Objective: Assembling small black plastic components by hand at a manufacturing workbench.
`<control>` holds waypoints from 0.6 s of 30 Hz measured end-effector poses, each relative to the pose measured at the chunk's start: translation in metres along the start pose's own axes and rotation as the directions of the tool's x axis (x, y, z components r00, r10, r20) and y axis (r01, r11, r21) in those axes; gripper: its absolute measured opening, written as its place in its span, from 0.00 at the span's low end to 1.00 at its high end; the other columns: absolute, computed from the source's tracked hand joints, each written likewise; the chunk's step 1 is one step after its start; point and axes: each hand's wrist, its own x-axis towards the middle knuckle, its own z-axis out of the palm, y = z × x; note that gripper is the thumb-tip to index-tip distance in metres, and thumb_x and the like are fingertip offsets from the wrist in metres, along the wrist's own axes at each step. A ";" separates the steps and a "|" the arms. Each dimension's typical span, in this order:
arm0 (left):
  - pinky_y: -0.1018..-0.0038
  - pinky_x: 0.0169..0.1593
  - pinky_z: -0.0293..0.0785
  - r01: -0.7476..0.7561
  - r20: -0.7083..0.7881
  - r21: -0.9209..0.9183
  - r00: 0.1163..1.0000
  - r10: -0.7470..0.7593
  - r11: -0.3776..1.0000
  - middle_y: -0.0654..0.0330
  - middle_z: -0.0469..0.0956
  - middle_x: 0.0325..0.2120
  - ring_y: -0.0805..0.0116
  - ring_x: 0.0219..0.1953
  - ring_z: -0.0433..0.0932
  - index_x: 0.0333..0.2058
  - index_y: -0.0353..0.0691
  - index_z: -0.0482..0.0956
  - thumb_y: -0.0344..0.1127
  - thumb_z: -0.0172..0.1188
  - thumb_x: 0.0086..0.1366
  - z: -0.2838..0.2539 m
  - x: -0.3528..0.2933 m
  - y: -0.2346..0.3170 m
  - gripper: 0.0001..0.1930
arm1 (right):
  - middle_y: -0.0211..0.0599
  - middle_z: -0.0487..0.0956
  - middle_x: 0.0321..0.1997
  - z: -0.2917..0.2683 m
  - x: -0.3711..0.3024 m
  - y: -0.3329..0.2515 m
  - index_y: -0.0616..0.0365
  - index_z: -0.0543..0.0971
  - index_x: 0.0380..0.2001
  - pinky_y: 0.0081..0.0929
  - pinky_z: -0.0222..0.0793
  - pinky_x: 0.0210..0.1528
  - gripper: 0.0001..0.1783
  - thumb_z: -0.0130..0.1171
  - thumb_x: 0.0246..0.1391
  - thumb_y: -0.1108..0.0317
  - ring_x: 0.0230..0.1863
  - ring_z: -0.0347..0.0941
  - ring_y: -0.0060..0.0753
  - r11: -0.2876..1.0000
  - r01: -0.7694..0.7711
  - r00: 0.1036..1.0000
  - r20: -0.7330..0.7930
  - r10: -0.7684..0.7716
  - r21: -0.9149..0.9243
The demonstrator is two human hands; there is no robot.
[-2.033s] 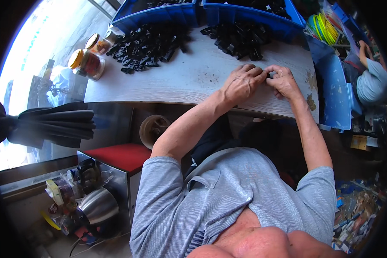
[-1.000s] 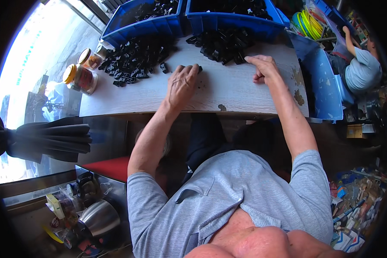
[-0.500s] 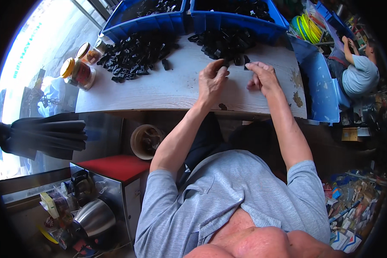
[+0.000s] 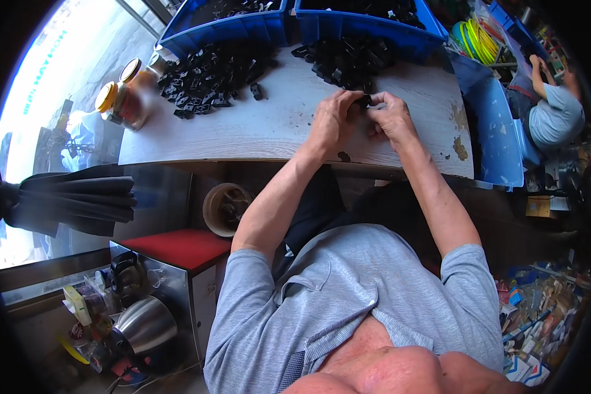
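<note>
Over the front middle of the white table [image 4: 256, 134], my left hand [image 4: 332, 118] and my right hand [image 4: 391, 119] meet at the fingertips. A small black plastic part [image 4: 364, 100] is pinched between them, largely covered by the fingers. Whether it is one piece or two joined I cannot make out. Just beyond my hands lies a heap of black plastic parts [image 4: 348, 60]. A second, wider heap of similar parts [image 4: 207, 73] spreads to the left, with a single piece [image 4: 256, 91] lying apart at its right edge.
Two blue bins [image 4: 233, 29] holding black parts stand along the table's far side. Lidded jars [image 4: 119, 105] sit at the left edge. A light blue tub [image 4: 499, 131] adjoins the right edge, with another person [image 4: 553, 111] beyond. Below left are a round bin [image 4: 224, 209] and a red-topped cabinet [image 4: 177, 248].
My hands have come together; before, they were apart, each with a black part at its fingertips. The right hand has moved left and the left hand slightly right. The view has shifted slightly.
</note>
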 end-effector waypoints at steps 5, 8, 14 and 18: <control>0.65 0.47 0.81 -0.247 0.131 0.244 0.967 0.221 0.938 0.50 0.84 0.44 0.47 0.42 0.84 0.50 0.38 0.84 0.22 0.60 0.62 -0.014 -0.001 -0.002 0.17 | 0.31 0.76 0.22 0.007 -0.005 -0.021 0.54 0.78 0.51 0.30 0.72 0.16 0.21 0.64 0.51 0.75 0.15 0.71 0.25 0.994 -0.023 0.998 0.054 0.029 -0.108; 0.63 0.48 0.81 -0.269 0.113 0.321 0.963 0.245 0.908 0.49 0.84 0.44 0.48 0.43 0.84 0.49 0.38 0.84 0.22 0.60 0.62 -0.016 -0.003 0.001 0.16 | 0.32 0.77 0.22 0.008 -0.005 -0.027 0.53 0.79 0.53 0.28 0.71 0.16 0.22 0.63 0.52 0.75 0.16 0.72 0.24 0.977 -0.055 0.994 0.084 0.074 -0.207; 0.63 0.46 0.82 -0.191 0.048 0.198 0.981 0.185 0.961 0.50 0.85 0.43 0.48 0.43 0.85 0.46 0.38 0.85 0.22 0.61 0.61 -0.020 -0.003 -0.003 0.14 | 0.31 0.79 0.23 0.005 -0.003 -0.025 0.52 0.81 0.48 0.24 0.70 0.16 0.17 0.64 0.53 0.73 0.17 0.73 0.21 0.959 -0.043 0.989 0.122 0.081 -0.280; 0.63 0.47 0.82 -0.234 0.104 0.190 0.971 0.217 0.953 0.50 0.84 0.43 0.48 0.44 0.84 0.47 0.39 0.85 0.22 0.62 0.61 -0.024 -0.005 -0.003 0.16 | 0.29 0.79 0.23 0.002 -0.001 -0.020 0.52 0.81 0.47 0.23 0.69 0.16 0.16 0.63 0.53 0.73 0.17 0.73 0.20 0.958 -0.058 0.983 0.152 0.105 -0.282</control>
